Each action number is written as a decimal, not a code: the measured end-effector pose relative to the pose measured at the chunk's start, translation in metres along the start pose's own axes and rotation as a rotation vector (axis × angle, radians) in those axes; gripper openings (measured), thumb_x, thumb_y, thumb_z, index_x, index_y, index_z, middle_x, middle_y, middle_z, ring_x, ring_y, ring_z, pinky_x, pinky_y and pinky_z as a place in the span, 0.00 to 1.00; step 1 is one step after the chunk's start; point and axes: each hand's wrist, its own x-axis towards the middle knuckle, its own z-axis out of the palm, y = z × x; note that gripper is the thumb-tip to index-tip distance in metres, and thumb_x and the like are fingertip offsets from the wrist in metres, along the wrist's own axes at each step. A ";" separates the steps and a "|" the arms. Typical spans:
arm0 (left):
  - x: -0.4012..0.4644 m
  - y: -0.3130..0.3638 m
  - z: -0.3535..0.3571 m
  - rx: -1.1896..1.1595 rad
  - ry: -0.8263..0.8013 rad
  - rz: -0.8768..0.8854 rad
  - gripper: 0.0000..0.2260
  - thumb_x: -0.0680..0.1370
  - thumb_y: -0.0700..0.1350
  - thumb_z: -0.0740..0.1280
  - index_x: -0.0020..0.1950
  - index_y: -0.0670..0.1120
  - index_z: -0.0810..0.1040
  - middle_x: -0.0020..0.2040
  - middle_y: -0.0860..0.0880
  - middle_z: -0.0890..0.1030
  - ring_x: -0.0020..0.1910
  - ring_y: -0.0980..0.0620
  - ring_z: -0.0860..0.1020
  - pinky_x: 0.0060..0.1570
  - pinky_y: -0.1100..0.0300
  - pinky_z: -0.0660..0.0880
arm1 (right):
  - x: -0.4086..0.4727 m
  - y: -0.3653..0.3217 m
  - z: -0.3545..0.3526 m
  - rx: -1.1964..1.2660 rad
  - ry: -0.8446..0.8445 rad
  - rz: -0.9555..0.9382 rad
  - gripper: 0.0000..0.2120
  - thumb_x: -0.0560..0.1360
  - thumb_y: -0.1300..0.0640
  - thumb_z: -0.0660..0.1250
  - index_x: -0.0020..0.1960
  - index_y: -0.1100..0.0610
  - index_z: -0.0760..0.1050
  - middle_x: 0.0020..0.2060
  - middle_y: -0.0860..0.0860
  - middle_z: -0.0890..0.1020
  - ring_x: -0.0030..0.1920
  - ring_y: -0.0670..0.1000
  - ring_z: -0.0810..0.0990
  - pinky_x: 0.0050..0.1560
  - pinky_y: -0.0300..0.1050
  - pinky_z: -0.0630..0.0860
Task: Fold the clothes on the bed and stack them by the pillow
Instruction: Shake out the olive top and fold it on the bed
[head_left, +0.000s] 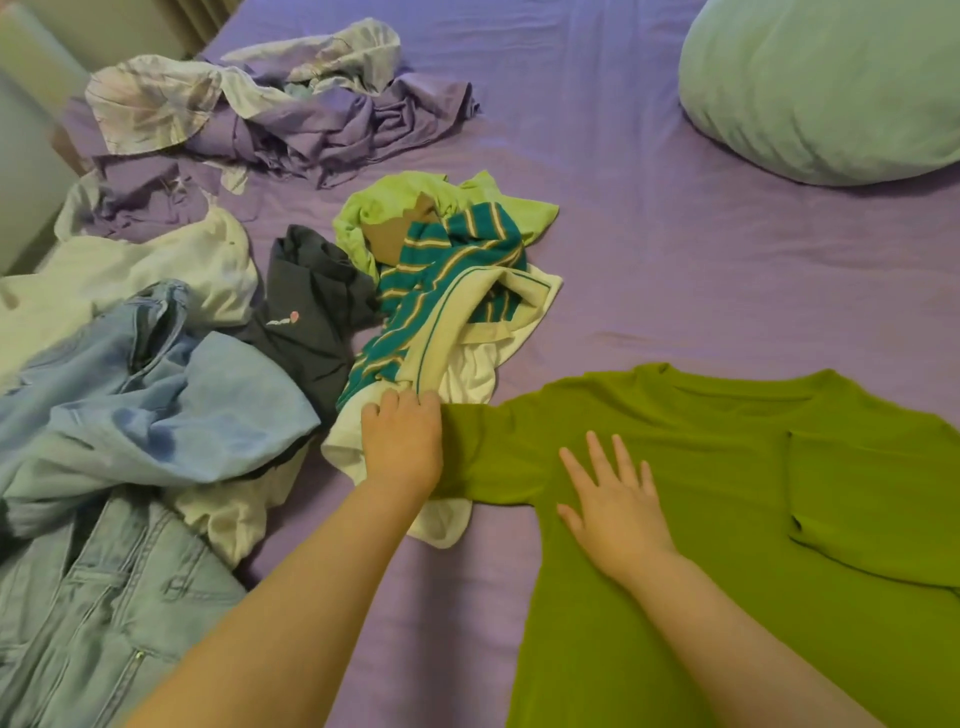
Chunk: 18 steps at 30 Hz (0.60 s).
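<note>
A green T-shirt (727, 519) lies spread flat on the purple bed sheet (675, 234), its right sleeve folded inward over the chest. My right hand (615, 499) presses flat on the shirt near its left armpit, fingers straight. At the end of the shirt's left sleeve my left hand (402, 441) has its fingers curled round the sleeve edge. A pale blue pillow (826, 88) lies at the far right.
Unfolded clothes lie on the left: a teal striped shirt (447, 291), a light green garment (395, 208), a dark navy top (311, 317), a white garment (150, 270), a light blue shirt (171, 410), denim (93, 613). A crumpled purple sheet (291, 114) lies beyond.
</note>
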 end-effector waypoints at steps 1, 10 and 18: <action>0.001 -0.004 0.000 -0.017 -0.005 -0.012 0.09 0.78 0.47 0.61 0.58 0.49 0.72 0.55 0.47 0.76 0.56 0.45 0.71 0.51 0.53 0.65 | 0.004 -0.005 0.002 0.004 -0.005 0.010 0.32 0.80 0.41 0.52 0.78 0.46 0.41 0.77 0.53 0.41 0.77 0.59 0.39 0.74 0.60 0.46; 0.002 0.012 -0.037 -0.992 -0.153 -0.013 0.08 0.78 0.48 0.63 0.43 0.46 0.69 0.35 0.50 0.72 0.35 0.52 0.70 0.35 0.56 0.66 | 0.009 -0.008 -0.019 0.276 0.056 0.054 0.30 0.79 0.44 0.58 0.77 0.50 0.52 0.78 0.52 0.51 0.77 0.54 0.47 0.73 0.52 0.53; -0.030 0.109 -0.083 -1.585 -0.756 -0.111 0.16 0.82 0.59 0.52 0.57 0.49 0.72 0.45 0.50 0.77 0.39 0.52 0.78 0.37 0.62 0.77 | -0.005 0.025 -0.052 1.820 0.015 0.486 0.22 0.76 0.36 0.58 0.62 0.49 0.73 0.55 0.50 0.81 0.52 0.53 0.81 0.51 0.52 0.78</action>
